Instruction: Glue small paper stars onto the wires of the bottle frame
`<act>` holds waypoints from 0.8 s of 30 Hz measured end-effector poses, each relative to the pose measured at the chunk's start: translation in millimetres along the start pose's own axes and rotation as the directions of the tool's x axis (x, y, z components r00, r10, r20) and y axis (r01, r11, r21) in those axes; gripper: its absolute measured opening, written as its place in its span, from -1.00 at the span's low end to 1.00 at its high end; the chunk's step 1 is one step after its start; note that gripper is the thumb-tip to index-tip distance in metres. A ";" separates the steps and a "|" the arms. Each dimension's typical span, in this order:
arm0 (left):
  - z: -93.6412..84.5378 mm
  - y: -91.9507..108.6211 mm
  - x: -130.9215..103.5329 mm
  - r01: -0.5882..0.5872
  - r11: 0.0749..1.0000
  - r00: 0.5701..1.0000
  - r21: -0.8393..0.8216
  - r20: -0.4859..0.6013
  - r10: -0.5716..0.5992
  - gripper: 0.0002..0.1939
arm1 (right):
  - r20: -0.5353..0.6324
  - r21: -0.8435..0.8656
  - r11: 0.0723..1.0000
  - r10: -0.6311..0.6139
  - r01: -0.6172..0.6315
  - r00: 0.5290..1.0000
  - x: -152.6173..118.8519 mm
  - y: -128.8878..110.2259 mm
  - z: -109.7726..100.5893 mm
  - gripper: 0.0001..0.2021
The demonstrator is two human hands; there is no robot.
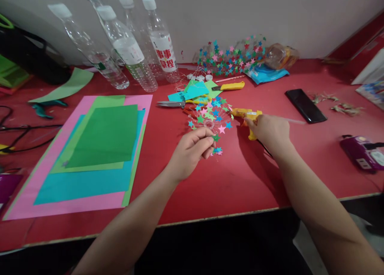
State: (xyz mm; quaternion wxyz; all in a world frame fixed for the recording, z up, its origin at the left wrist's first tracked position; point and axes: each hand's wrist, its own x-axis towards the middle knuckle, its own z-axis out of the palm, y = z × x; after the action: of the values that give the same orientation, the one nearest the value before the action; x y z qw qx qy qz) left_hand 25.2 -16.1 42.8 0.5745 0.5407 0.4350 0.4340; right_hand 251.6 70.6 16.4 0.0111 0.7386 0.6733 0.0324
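My left hand [193, 149] pinches a small green paper star [216, 137] between thumb and fingertips. Just below it lies a small pile of paper stars [217, 151] in blue and pink. Behind that hand stands a clear plastic bottle piece cut into strips [209, 124], its strip ends covered with coloured stars. My right hand [270, 131] is wrapped around a yellow hot glue gun [252, 133], whose nozzle points left toward the stars. A clear glue stick [295, 121] sticks out of its back end.
Scissors [172, 104], paper scraps [195, 91] and a yellow utility knife [229, 86] lie behind. Stacked coloured paper [105, 137] is at left, with several plastic bottles [163, 43] near the wall. A second starred piece [231, 59], a phone [305, 105] and a purple power socket [363, 153] stand around.
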 end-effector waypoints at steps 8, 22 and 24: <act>2.3 -4.9 3.3 0.163 0.985 0.983 -0.058 0.093 -0.158 -0.81 | -0.708 0.344 0.301 -0.539 0.889 0.456 -49.5 -26.3 -15.2 -0.93; -6.8 -8.5 0.0 -0.235 0.581 0.823 0.779 -0.157 0.545 -0.94 | -0.735 0.324 0.299 -0.518 0.898 0.437 -53.7 -29.1 -14.8 -0.92; -10.6 -13.2 4.2 -0.272 0.410 0.778 0.871 -0.052 0.626 -0.85 | -0.731 0.305 0.324 -0.522 0.895 0.439 -53.4 -31.7 -12.9 -0.92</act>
State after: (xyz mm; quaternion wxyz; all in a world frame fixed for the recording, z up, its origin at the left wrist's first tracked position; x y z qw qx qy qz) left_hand 16.4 -10.0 29.1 0.0152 0.7491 0.5194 0.4109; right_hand 214.3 20.0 25.7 -0.4158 0.2544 0.8728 -0.0253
